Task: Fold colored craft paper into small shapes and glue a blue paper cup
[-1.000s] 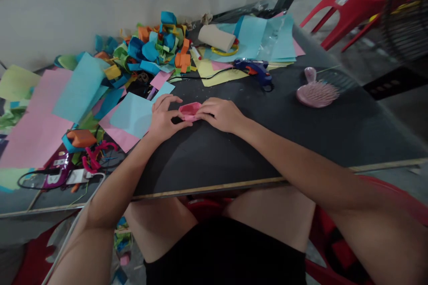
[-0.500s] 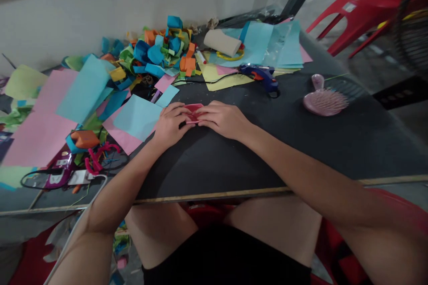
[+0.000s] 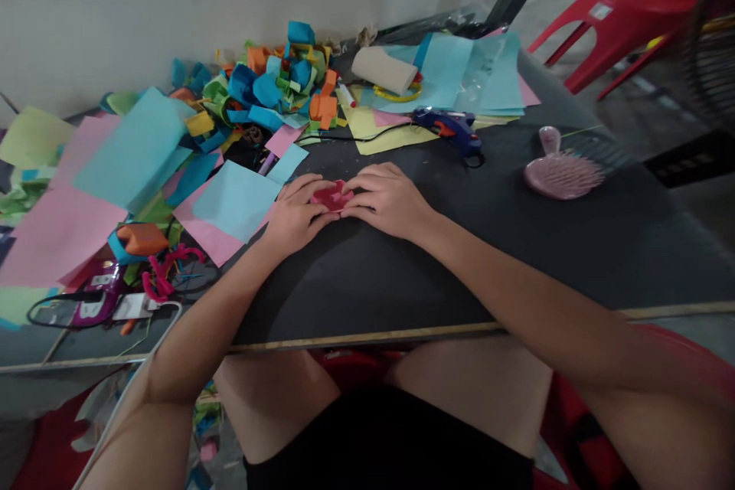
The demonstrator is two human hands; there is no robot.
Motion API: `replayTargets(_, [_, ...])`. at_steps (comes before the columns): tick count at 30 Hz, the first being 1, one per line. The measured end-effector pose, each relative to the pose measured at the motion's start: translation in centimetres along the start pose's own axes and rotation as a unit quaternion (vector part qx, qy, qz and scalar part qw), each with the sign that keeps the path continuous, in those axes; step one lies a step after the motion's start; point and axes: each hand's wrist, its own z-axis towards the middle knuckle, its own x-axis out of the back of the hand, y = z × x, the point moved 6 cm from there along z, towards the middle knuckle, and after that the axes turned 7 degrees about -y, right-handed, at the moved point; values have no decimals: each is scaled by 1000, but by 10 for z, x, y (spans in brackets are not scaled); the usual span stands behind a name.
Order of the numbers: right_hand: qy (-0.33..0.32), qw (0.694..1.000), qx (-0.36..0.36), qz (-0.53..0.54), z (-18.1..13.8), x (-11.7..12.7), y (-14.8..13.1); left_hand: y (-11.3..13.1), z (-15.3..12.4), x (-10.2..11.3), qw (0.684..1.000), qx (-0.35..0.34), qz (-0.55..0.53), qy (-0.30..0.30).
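A small folded pink paper piece (image 3: pixel 331 199), with a hollow middle like a little box, sits between my hands over the dark table. My left hand (image 3: pixel 297 214) grips its left side, thumb at the near edge and fingers along the far edge. On the other side my right hand (image 3: pixel 387 201) pinches the right end, its fingertips reaching partly inside. The fingers cover parts of the paper's edges. Close to my left hand lie a light blue sheet (image 3: pixel 235 201) and a pink sheet under it.
A heap of folded coloured paper pieces (image 3: pixel 267 88) lies against the wall. A blue glue gun (image 3: pixel 451 130) and a pink hairbrush (image 3: pixel 563 172) rest to the right. Large paper sheets (image 3: pixel 69 199) and a purple device (image 3: pixel 103 295) with cables occupy the left. A red chair (image 3: pixel 637 8) stands beyond the table.
The pink paper has opened wider, showing more of its hollow inside. My right hand has shifted slightly, and both hands still hold the piece.
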Motion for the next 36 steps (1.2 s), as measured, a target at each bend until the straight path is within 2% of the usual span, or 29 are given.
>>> replayTargets(9, [-17,999,26,-25,3,-2,-4,5,0,5,998,11,68,2])
replayTargets(14, [-17,999,20,-31,4,-1,0,10,3,8,998,-3,65,-14])
replayTargets(19, [-24,999,34,-28,1,0,3,2,1,2,998,-11,54,-35])
replayTargets(24, [-5,999,33,-3,1,1,2,-9,-1,2,999,-31,18,23])
replayTargets(28, [21,999,40,5,1,-3,-4,-5,0,1,999,-42,13,30])
replayTargets(36, [51,998,17,-42,4,-8,-1,11,-1,10,992,-57,108,43])
